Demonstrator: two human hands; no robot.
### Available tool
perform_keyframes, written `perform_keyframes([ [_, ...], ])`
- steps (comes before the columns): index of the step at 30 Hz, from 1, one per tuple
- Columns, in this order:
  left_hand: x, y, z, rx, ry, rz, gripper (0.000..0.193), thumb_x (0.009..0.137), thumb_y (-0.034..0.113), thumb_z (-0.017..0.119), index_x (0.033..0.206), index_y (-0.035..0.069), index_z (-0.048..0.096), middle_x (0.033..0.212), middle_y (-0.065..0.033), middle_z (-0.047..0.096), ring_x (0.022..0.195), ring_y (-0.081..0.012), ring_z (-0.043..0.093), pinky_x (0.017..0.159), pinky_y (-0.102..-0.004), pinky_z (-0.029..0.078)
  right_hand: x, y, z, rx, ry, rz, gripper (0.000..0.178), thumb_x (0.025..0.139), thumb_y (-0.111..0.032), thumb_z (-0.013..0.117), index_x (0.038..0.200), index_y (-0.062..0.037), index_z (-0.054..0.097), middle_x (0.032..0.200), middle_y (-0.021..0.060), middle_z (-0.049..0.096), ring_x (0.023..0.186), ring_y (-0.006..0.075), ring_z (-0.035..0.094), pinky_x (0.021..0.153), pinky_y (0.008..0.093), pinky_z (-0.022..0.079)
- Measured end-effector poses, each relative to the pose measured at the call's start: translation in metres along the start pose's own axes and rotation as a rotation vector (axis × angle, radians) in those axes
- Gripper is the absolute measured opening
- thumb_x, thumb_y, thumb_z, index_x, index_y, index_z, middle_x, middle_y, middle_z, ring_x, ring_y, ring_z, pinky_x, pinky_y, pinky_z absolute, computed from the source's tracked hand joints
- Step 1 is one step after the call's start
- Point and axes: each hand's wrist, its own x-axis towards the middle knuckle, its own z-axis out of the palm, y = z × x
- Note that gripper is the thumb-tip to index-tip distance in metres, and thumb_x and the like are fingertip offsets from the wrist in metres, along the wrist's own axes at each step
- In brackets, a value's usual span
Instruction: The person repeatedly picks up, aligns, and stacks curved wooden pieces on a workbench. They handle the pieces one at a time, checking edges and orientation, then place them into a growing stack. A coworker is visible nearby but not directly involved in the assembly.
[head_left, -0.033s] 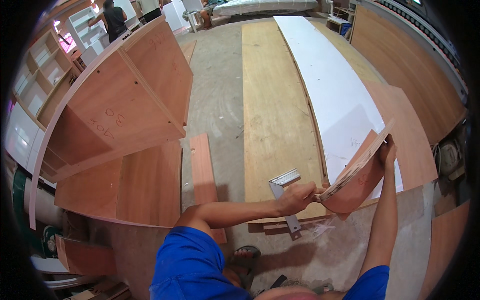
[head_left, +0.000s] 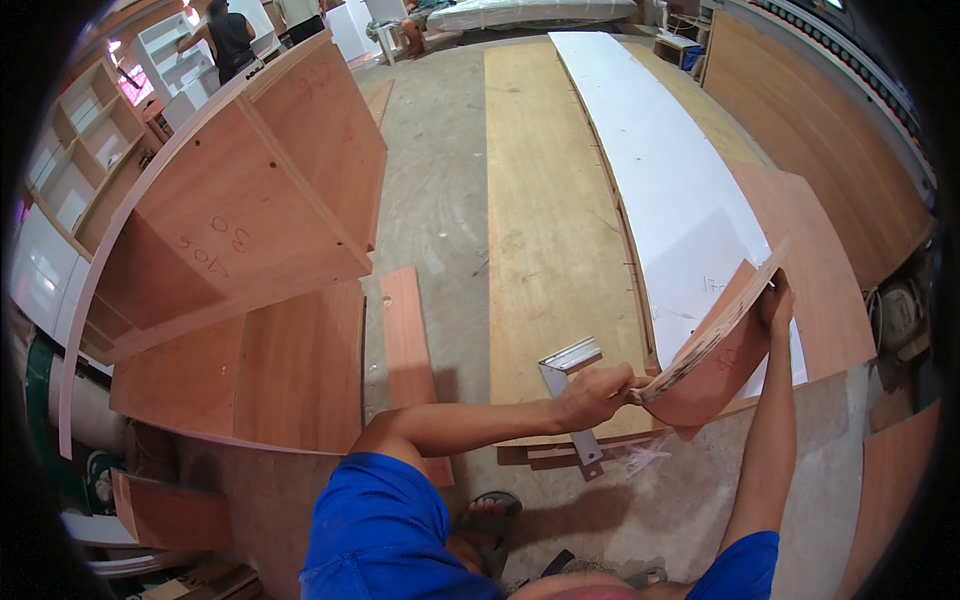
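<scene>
A person in blue sleeves holds a curved-looking wooden board on edge between two bare hands. The left hand is closed at the board's near left corner, fingers curled in; the right hand, farther out and to the right, is clamped on the opposite end, some of its fingers hidden behind the wood. The board spans the space between the hands, its rough, layered edge facing up and a red handwritten mark on its reddish face.

Just left of the left hand, and partly beneath it, lies a metal square, its thick silvery stock beyond the knuckles and its blade running out on the near side of the wrist. Under the square, a long yellowish panel stretches away from the left hand. A white panel runs beyond and between both hands (the fisheye lens bends its long sides), and a reddish-brown sheet lies to the right of the right hand.

Well left of the left hand, a narrow plank lies on the concrete floor, and past it stands a large wooden cabinet. Far beyond, at upper left, another person wears a dark sleeveless top.
</scene>
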Motion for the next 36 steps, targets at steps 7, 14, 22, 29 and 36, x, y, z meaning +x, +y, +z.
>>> perform_keyframes([
  [7, 0.004, 0.003, 0.0, -0.032, 0.008, -0.015, 0.025, 0.083, -0.001, 0.076, 0.083, 0.002, 0.051, 0.079, -0.0154, 0.067, 0.066, -0.0272, 0.065, 0.057, -0.0377, 0.05, 0.007, 0.016, 0.001, 0.037, 0.005, -0.039, 0.041, 0.092, -0.01, 0.058, 0.133, -0.009, 0.062, 0.121, 0.0142, 0.072, 0.114, 0.0336, 0.068, 0.098, 0.0437, 0.052],
  [14, 0.007, 0.005, -0.001, -0.111, -0.01, 0.002, 0.032, 0.083, -0.004, 0.075, 0.082, 0.003, 0.043, 0.114, -0.0162, 0.074, 0.069, -0.0275, 0.066, 0.059, -0.0367, 0.051, 0.0, -0.001, 0.003, -0.101, 0.001, 0.058, 0.039, 0.093, -0.016, 0.059, 0.132, -0.0159, 0.061, 0.122, 0.0104, 0.072, 0.114, 0.0337, 0.068, 0.098, 0.0454, 0.052],
  [22, 0.021, 0.009, -0.015, -0.158, -0.325, -0.124, 0.037, 0.09, 0.002, 0.072, 0.094, 0.004, 0.035, 0.139, -0.0183, 0.061, 0.109, -0.036, 0.064, 0.08, -0.0416, 0.051, -0.011, -0.018, 0.002, -0.091, 0.062, 0.001, 0.036, 0.09, -0.019, 0.06, 0.125, -0.0109, 0.061, 0.114, 0.0192, 0.073, 0.107, 0.0386, 0.07, 0.09, 0.0479, 0.054],
  [29, 0.041, -0.001, -0.023, -0.219, -0.548, 0.012, 0.037, 0.096, 0.006, 0.066, 0.102, 0.008, 0.03, 0.154, -0.033, 0.036, 0.149, -0.0439, 0.03, 0.116, -0.0463, 0.035, -0.004, -0.001, 0.006, -0.103, 0.029, 0.054, 0.038, 0.093, -0.021, 0.06, 0.131, -0.0171, 0.06, 0.119, 0.0123, 0.073, 0.11, 0.0394, 0.067, 0.095, 0.0526, 0.052],
  [36, 0.04, -0.005, -0.02, -0.245, -0.528, 0.067, 0.036, 0.096, 0.003, 0.064, 0.1, 0.007, 0.028, 0.155, -0.0329, 0.036, 0.146, -0.0445, 0.034, 0.111, -0.0445, 0.039, -0.009, -0.014, 0.001, -0.131, 0.029, 0.07, 0.038, 0.093, -0.021, 0.059, 0.131, -0.0163, 0.06, 0.12, 0.0126, 0.072, 0.111, 0.04, 0.066, 0.095, 0.0534, 0.052],
])
